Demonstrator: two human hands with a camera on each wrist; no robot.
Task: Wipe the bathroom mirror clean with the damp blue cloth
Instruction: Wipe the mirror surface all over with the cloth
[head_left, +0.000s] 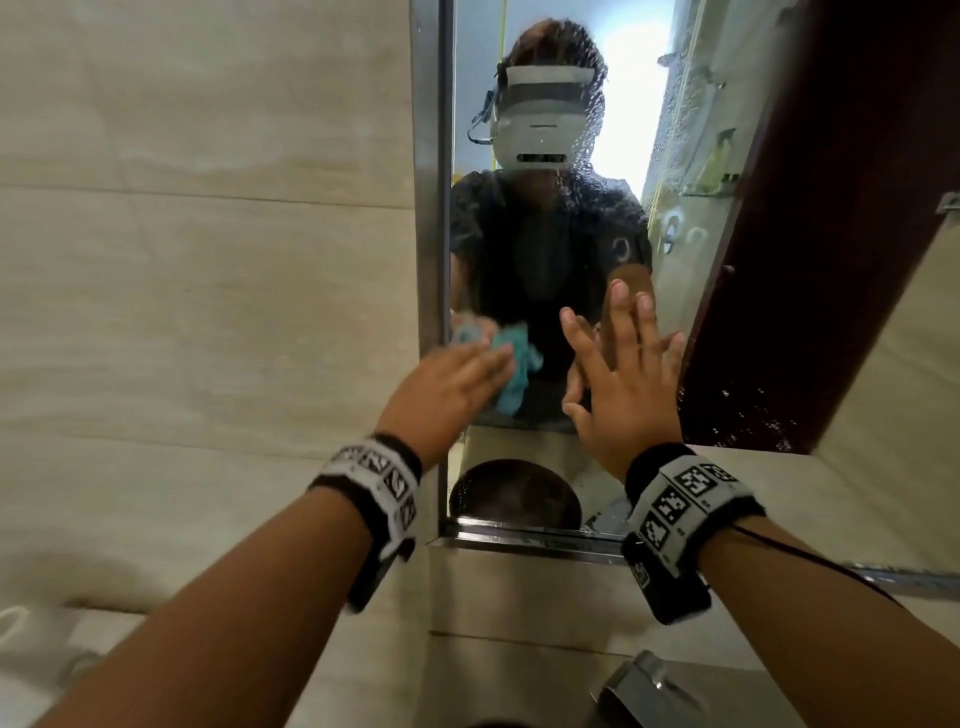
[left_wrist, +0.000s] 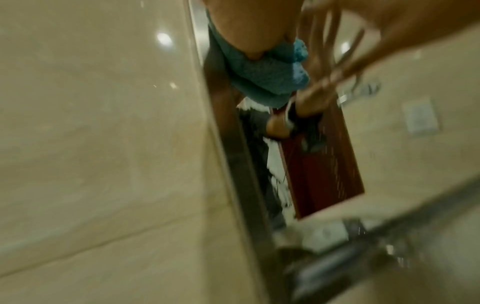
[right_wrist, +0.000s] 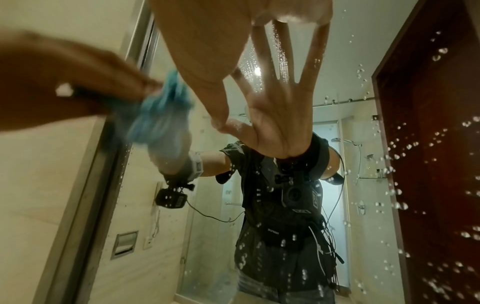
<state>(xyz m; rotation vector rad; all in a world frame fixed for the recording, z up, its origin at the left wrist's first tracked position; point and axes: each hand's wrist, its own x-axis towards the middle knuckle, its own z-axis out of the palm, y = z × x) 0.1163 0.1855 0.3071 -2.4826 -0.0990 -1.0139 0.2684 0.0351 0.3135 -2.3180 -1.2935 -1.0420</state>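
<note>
We press the damp blue cloth (head_left: 150, 371) to the mirror (head_left: 545, 104) near its left frame, our left hand (head_left: 447, 384) over it with fingers extended. Our right hand (head_left: 623, 374) lies flat, fingers spread, on the glass. Only the right wrist view shows the water droplets (right_wrist: 394, 144) clearly. Beige tile wall (head_left: 208, 260) surrounds us.
</note>
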